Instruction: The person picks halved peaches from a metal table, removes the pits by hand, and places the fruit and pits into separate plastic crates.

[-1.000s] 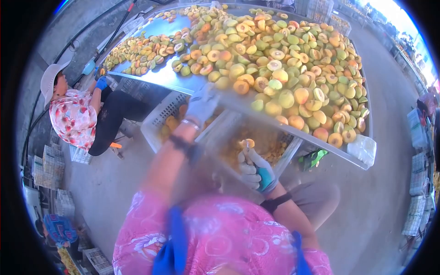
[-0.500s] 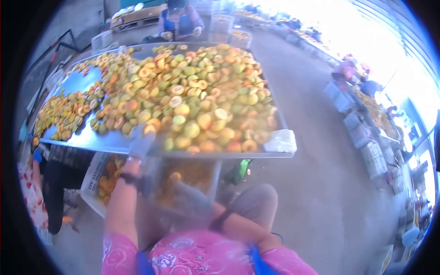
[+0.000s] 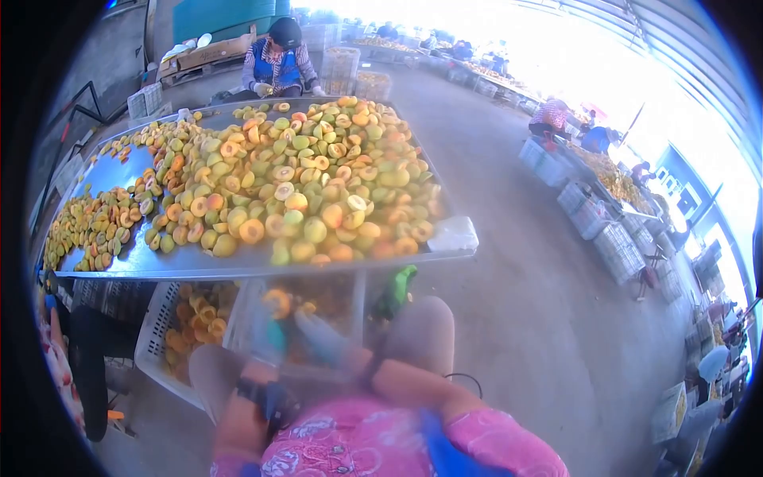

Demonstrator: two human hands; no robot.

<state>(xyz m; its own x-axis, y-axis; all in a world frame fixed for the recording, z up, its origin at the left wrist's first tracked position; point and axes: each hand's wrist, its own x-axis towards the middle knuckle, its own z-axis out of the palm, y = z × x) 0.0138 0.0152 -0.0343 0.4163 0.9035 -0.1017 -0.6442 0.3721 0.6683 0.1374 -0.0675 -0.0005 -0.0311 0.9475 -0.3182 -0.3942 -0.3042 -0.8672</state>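
My gloved left hand (image 3: pixel 266 335), blurred by motion, is over the crate in front of my lap, its fingers closed round an orange peach half (image 3: pixel 276 304). Close beside it is my gloved right hand (image 3: pixel 324 338), fingers drawn together and smeared. A small orange piece (image 3: pixel 307 308) shows at its fingertips; I cannot tell what that hand grips. Below both hands stands a translucent crate (image 3: pixel 359 306) with orange fruit inside. Just beyond, a metal-topped table (image 3: pixel 199 269) carries a broad heap of halved peaches (image 3: pixel 318 175), some with pits showing.
A white crate (image 3: pixel 151 338) of orange halves stands left of my knees. A pale block (image 3: pixel 453 235) sits on the table's near right corner. Green material (image 3: pixel 395 292) hangs beneath. Across the table a person (image 3: pixel 278 63) sits. Stacked crates (image 3: pixel 624 250) line the right side.
My left hand has come back from the fruit heap to the crate and now has a peach half. The right hand stays over the crate. The view has shifted.
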